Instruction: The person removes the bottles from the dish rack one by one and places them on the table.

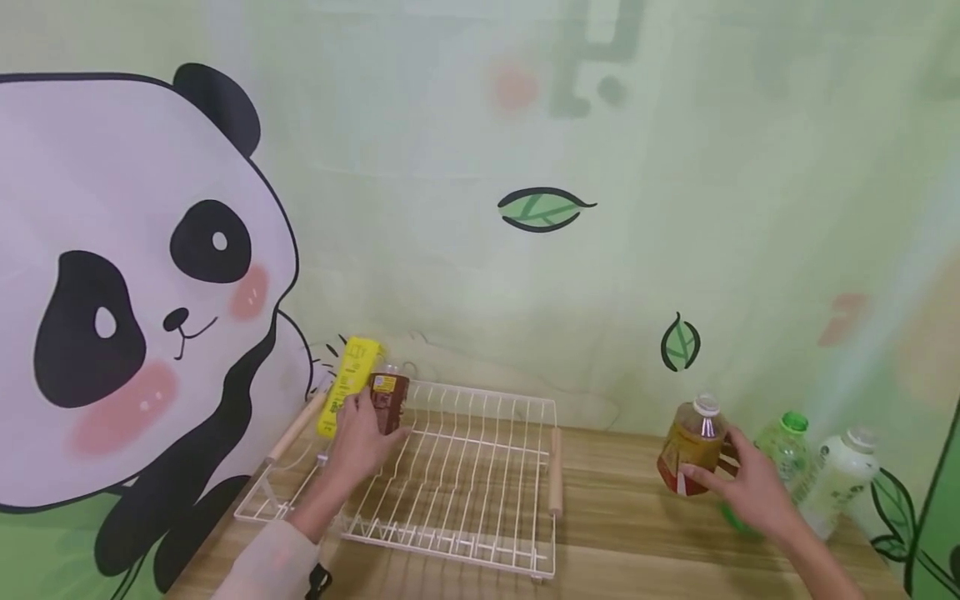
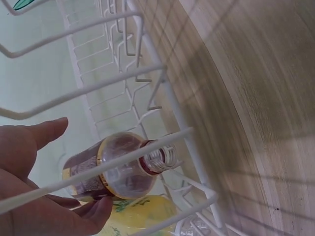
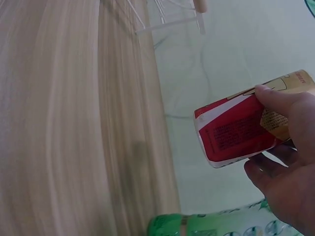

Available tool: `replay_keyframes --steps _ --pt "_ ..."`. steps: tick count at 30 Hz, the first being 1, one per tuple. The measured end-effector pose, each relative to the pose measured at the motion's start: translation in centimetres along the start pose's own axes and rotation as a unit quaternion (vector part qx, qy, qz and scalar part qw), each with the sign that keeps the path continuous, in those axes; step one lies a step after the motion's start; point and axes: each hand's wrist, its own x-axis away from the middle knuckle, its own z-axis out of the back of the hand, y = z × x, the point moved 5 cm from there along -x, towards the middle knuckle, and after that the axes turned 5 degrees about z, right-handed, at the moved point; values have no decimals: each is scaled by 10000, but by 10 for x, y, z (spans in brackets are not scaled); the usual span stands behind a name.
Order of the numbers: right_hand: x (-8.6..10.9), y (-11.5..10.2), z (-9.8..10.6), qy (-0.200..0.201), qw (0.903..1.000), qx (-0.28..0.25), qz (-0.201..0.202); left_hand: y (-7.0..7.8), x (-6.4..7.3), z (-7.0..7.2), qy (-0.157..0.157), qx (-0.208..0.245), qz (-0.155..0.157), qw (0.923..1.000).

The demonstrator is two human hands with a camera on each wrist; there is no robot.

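Note:
My left hand (image 1: pixel 358 442) is at the left end of a white wire dish rack (image 1: pixel 480 492), beside a dark-labelled plastic bottle (image 1: pixel 388 404). In the left wrist view this bottle (image 2: pixel 120 164) stands neck down among the wires, its threaded mouth uncapped. The fingertips lie along its side, while the thumb (image 2: pixel 51 132) stretches away from it. Behind is a yellow bottle (image 1: pixel 347 387), partly hidden. Over at the right, my right hand (image 1: pixel 753 492) grips a bottle of amber drink (image 1: pixel 690 450) with a white cap. Its red and gold label (image 3: pixel 236 130) shows in the right wrist view, base raised above the tabletop.
A green-capped bottle (image 1: pixel 787 446) and a whitish bottle (image 1: pixel 840 479) stand behind the right hand. The rack has wooden handles, one at its right side (image 1: pixel 556 471). Under everything is a wood-grain table (image 1: pixel 622 533), backed by a panda-printed wall covering (image 1: pixel 450 275).

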Motion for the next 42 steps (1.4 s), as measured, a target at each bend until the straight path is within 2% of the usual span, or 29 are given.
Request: replay_keyframes --steps 4,11,24,42 --pt "2 10 1 -28 9999 -27 -151 -1 -6 -3 84 -204 30 9998" --pt "7 27 -1 -21 9991 73 -423 -4 -11 -6 250 -296 101 9992" --pt "13 45 -9 -1 9989 173 -441 -6 -11 -9 534 -698 -61 9961" --pt "17 59 -22 -299 9955 290 -849 -6 -8 -11 514 -781 -23 9956"
